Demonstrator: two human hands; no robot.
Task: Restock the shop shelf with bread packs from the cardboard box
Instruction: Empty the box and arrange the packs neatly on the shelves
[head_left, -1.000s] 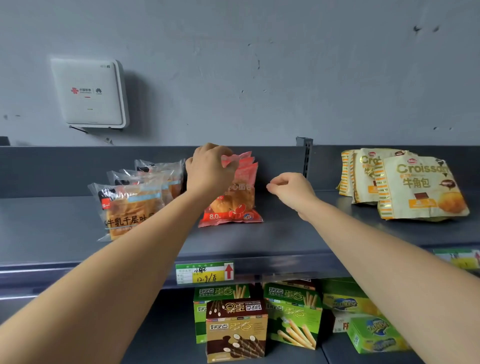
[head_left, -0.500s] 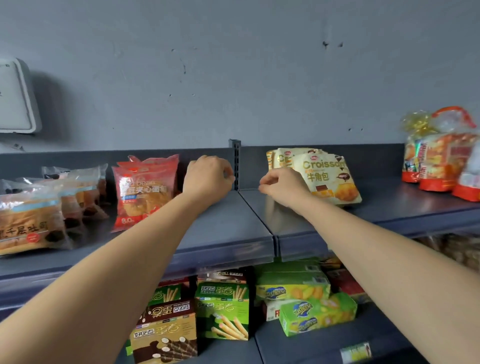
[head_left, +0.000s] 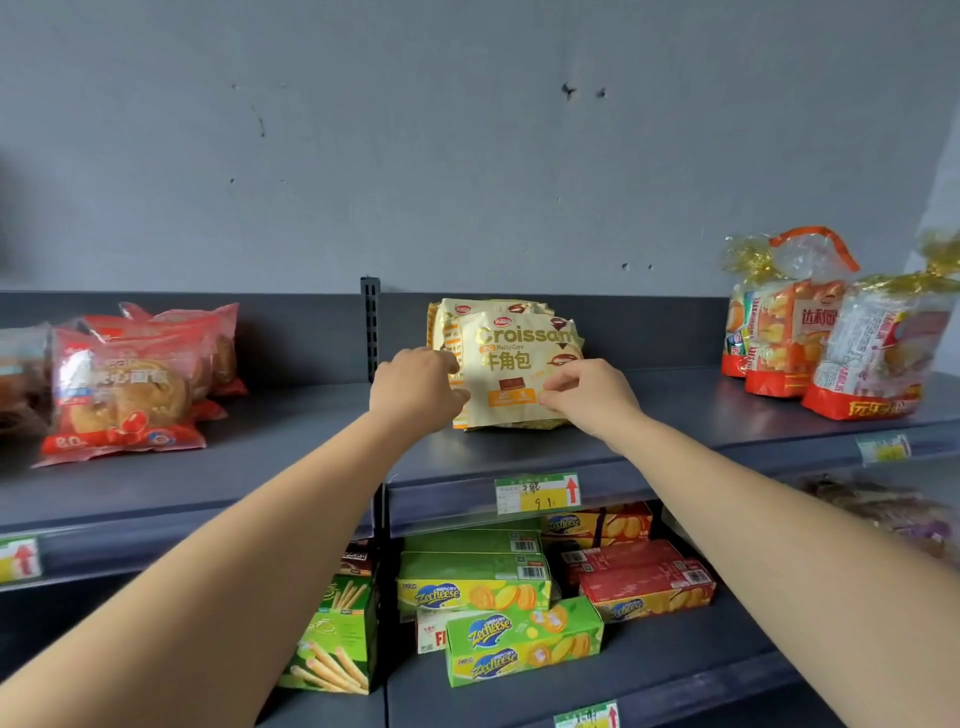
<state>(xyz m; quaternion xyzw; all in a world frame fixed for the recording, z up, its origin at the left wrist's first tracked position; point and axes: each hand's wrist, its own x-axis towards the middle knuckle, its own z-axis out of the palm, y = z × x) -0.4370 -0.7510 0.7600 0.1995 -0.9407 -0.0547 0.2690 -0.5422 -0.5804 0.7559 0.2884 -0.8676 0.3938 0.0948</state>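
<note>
Since the frame half a second back, both of my hands have moved off the bare shelf beside the post and onto the croissant stack, and the view has swung right, so the red bread packs now sit toward the left edge.

Left hand (head_left: 415, 387): fingers curled round the left edge of the front croissant pack (head_left: 519, 358), at the pack's 9 o'clock.

Right hand (head_left: 587, 397): thumb and fingertips pinching the same pack low on its right side, at about 4 o'clock.

Front croissant pack: cream and yellow, leaning back against more packs of its kind, bottom edge on the upper shelf (head_left: 291, 457), just right of the slotted post (head_left: 370, 322).

Red bread packs (head_left: 124, 400): several in a row on the same shelf, at 9 o'clock of the croissant stack and well apart from it.

Tied bread bags (head_left: 831, 353): clear bags with orange print and gold ties, standing at 3 o'clock of the stack, also well apart.

Price tag (head_left: 537, 492): on the shelf's front lip, at 6 o'clock of the stack, with a red arrow pointing up.

Lower shelf: green biscuit boxes (head_left: 519, 642) in a stack, red boxes (head_left: 647, 587) to their right, and a green box of stick biscuits (head_left: 332, 639) to their left, partly behind my left forearm.
</note>
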